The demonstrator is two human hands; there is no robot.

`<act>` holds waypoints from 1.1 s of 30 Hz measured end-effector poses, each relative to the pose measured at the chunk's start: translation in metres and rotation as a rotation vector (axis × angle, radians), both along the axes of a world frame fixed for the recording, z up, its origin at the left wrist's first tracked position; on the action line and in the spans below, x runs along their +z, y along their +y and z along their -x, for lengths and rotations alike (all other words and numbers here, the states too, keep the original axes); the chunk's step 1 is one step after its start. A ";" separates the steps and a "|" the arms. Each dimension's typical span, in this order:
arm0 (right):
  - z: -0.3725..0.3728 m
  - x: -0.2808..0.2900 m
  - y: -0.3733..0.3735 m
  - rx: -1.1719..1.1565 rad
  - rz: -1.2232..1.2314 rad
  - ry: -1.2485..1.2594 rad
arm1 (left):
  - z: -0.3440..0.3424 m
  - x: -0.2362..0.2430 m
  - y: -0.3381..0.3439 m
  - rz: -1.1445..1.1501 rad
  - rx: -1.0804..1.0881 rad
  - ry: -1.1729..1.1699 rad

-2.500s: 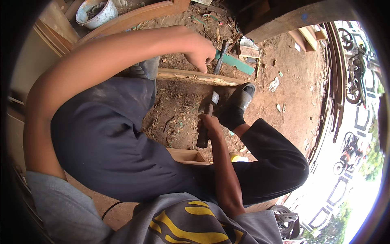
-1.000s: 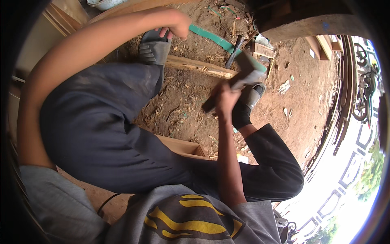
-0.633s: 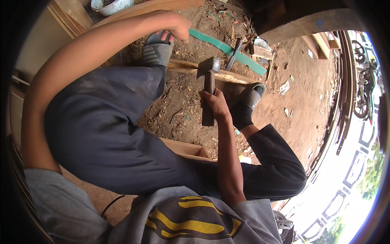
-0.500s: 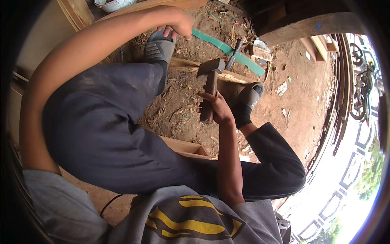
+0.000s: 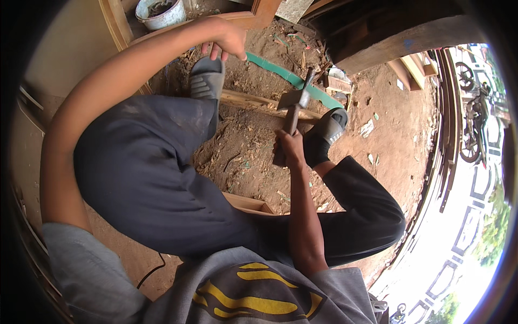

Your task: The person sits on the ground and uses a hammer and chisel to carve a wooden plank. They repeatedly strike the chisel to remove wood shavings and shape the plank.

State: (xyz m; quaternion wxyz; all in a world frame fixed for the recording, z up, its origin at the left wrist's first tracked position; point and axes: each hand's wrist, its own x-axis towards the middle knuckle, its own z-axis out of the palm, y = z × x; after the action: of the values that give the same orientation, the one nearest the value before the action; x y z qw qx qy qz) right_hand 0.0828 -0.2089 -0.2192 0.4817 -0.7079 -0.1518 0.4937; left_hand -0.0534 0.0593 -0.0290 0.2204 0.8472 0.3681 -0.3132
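Note:
My right hand point(image 5: 292, 147) is wrapped around the wooden handle of a hammer point(image 5: 294, 100), its blocky metal head pointing away from me. Just beyond the head, a dark metal rod-like tool point(image 5: 308, 79) stands across a green strip point(image 5: 280, 71); its lower end is hidden by the hammer. My left arm reaches around my raised left knee, and the left hand point(image 5: 229, 41) hangs above the left sandal point(image 5: 207, 79) with its fingers loosely apart. That hand is beside the strip's left end; whether it touches it I cannot tell. A wooden plank point(image 5: 252, 101) lies between my feet.
A white bucket point(image 5: 161, 15) stands at the far left by a wooden frame point(image 5: 226, 20). A heavy timber beam point(image 5: 399, 46) overhangs the far right. Wood scraps litter the dirt floor point(image 5: 388, 129). A wooden box-like piece point(image 5: 247, 203) lies under my legs. Motorbikes point(image 5: 475, 119) stand at right.
My right hand has tilted the hammer away from me, its head now nearer the metal rod. The whole view has shifted slightly, showing more of the bucket. My left hand keeps its place by the strip.

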 end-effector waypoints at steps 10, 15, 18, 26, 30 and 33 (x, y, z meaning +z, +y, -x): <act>-0.016 0.001 -0.009 -0.213 0.082 0.288 | -0.032 -0.041 0.008 0.118 -0.095 -0.013; -0.041 0.086 -0.001 -0.211 -0.057 0.027 | -0.028 -0.054 0.007 0.058 -0.074 -0.054; -0.080 0.183 -0.008 -0.376 -0.251 -0.216 | -0.048 -0.060 0.002 0.029 -0.147 -0.085; -0.065 0.185 0.025 -0.536 -0.749 -0.541 | -0.016 -0.080 0.060 -0.245 -0.067 -0.435; -0.005 -0.025 -0.032 -0.102 0.064 -0.199 | -0.032 -0.081 0.064 -0.294 -0.092 -0.571; 0.009 -0.041 -0.037 -0.074 0.183 0.055 | -0.035 -0.095 0.064 -0.359 -0.145 -0.661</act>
State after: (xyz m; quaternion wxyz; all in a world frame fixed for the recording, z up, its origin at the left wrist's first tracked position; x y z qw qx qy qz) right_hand 0.0736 -0.2456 -0.2603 0.4369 -0.7403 -0.0663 0.5066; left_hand -0.0188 0.1235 -0.1236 0.1526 0.9515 0.2651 0.0314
